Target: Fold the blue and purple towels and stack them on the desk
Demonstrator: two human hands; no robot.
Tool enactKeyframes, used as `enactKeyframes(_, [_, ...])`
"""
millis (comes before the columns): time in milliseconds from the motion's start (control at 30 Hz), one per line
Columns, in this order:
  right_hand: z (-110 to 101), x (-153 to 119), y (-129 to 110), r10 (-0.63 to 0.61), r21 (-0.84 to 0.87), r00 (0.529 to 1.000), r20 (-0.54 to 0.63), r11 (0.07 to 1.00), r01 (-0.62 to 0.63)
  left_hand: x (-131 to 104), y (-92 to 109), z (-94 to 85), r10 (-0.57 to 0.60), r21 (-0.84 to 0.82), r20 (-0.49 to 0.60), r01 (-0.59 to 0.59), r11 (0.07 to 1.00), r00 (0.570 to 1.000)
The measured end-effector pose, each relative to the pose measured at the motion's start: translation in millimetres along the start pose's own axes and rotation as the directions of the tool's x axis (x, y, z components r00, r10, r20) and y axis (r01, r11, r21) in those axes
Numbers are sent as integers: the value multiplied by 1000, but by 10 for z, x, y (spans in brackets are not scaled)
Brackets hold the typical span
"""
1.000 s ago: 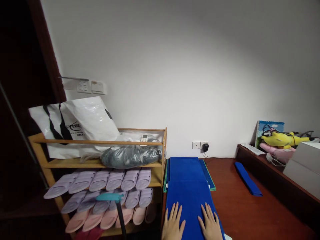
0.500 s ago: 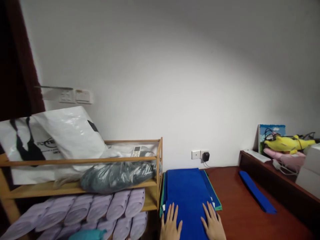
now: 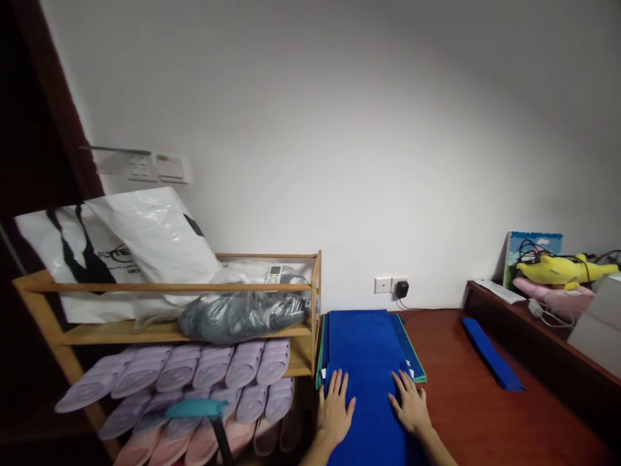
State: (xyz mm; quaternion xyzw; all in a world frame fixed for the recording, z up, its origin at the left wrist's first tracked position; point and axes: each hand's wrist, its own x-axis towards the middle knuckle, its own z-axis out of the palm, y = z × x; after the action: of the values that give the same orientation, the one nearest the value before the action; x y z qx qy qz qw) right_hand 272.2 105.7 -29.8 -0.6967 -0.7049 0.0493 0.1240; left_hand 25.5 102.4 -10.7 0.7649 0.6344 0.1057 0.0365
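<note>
A blue cloth (image 3: pixel 371 382), long and folded, lies flat on the reddish-brown tabletop (image 3: pixel 451 369). Its left edge is under my left hand (image 3: pixel 334 408), which rests palm down with fingers spread. Across from it, my right hand (image 3: pixel 410 404) lies on the right edge of the same cloth, fingers also apart. Beneath this cloth, blue cloths with green edging (image 3: pixel 412 353) stick out on both sides, with small white tags near my fingertips. Farther right, a narrow folded strip of blue cloth (image 3: pixel 492 356) lies apart on the table.
A wooden rack (image 3: pixel 194 287) at left holds slippers (image 3: pixel 242 364), a white bag (image 3: pixel 150 239), a plastic-wrapped dark bundle (image 3: pixel 242 317) and a remote control (image 3: pixel 274 274). A raised ledge at right carries a yellow plush toy (image 3: pixel 553 268). A black plug (image 3: pixel 402 289) sits in the wall socket.
The view has tilted down slightly, so more of the rack's lower slippers and of my forearms shows. Both hands stay flat on the blue cloth's edges.
</note>
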Motion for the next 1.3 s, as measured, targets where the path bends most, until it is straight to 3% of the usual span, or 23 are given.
enactKeyframes(233, [-71, -341, -48, -9, -1, 1000, -12, 1000, 9, -305, 18, -48, 15, -13, 0, -15, 1000, 1000])
enactKeyframes(600, [-113, -1412, -191, 16, -52, 998, -63, 998, -19, -1230, 67, -142, 52, -55, -29, -53, 997, 998])
enactKeyframes(900, [-171, -2033, -191, -44, -66, 997, -63, 997, 40, -1855, 84, -194, 93, -21, -53, -94, 995, 994])
enactKeyframes(1033, [-310, -1997, -10, -117, -6, 993, -34, 993, 117, -1749, -29, -376, 134, -76, -27, -136, 988, 991])
enactKeyframes(1167, [-498, -1687, 193, -50, 74, 994, -101, 996, 58, -1401, -90, -672, 135, -121, -5, -135, 983, 991])
enactKeyframes(1300, [-501, -1446, 293, 13, 148, 998, -66, 989, -3, -1210, -133, -741, 82, -139, 35, -77, 987, 996])
